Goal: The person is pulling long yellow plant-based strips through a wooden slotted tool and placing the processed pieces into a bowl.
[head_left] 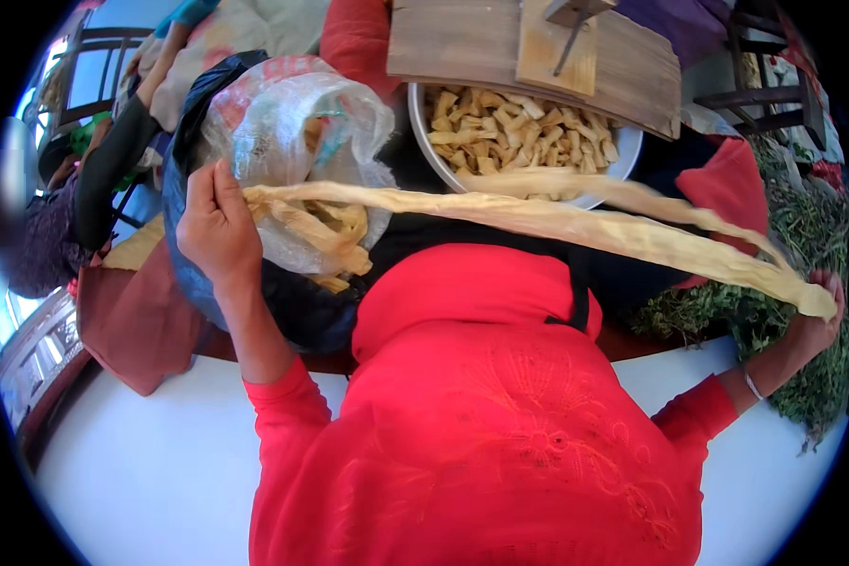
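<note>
A long pale-yellow dried strip (547, 224) stretches across in front of me. My left hand (219, 226) pinches its narrow end between thumb and fingers. At the far right, my right hand (821, 316) is closed around the wider, knobby end. A second length runs from that same end back toward the middle and is blurred by motion. Beneath my left hand, a clear plastic bag (292, 118) holds more strips (325, 236). Behind the stretched strip, a metal basin (420, 118) contains many short cut pieces (509, 132) of similar colour.
A wooden board (462, 42) lies across the basin's far rim, with a smaller wooden block and a metal blade-like part (572, 45) on it. A dark plastic bag (184, 189) surrounds the clear one. Green plants (811, 245) are heaped at right. Another person's arm (160, 71) shows at upper left.
</note>
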`<state>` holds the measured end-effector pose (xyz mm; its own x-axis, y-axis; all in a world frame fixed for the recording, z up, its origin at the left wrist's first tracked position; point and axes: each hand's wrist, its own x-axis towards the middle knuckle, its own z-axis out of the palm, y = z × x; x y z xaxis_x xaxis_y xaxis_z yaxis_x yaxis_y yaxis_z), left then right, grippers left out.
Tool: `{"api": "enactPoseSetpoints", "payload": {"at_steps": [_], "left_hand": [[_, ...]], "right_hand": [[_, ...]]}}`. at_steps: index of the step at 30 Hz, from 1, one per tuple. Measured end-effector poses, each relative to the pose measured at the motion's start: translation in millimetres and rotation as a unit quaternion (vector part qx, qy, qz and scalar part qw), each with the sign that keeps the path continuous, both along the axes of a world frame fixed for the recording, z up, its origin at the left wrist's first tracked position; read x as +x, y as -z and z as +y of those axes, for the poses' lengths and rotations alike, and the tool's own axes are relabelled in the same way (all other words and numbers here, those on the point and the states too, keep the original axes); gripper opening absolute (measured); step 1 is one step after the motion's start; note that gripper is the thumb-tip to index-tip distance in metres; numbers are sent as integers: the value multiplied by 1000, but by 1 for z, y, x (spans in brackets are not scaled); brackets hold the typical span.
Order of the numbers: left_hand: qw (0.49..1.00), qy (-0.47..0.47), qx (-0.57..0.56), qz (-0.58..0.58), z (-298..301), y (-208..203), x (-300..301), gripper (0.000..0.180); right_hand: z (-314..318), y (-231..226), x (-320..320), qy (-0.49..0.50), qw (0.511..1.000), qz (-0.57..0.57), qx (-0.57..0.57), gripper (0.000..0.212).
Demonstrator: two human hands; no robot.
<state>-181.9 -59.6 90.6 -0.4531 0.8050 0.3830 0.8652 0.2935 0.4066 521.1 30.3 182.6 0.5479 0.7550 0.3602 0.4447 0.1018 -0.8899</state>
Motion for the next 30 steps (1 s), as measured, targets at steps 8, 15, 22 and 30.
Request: {"api": "enactPoseSetpoints", "payload": {"at_steps": [8, 15, 22, 30], "left_hand": [[806, 374, 303, -345, 10, -65, 49, 47], [382, 697, 208, -570, 63, -92, 121, 37], [754, 425, 81, -494, 4, -62, 71, 52], [977, 68, -128, -155, -30, -23, 8, 32]], "right_hand": [[-49, 38, -303, -678, 670, -153, -263, 45], [-13, 32, -402, -678, 735, 14, -18, 49], [-8, 56, -364, -635, 746, -189, -58, 21], [-32, 42, -272, -549, 759, -215, -275, 10]]}}
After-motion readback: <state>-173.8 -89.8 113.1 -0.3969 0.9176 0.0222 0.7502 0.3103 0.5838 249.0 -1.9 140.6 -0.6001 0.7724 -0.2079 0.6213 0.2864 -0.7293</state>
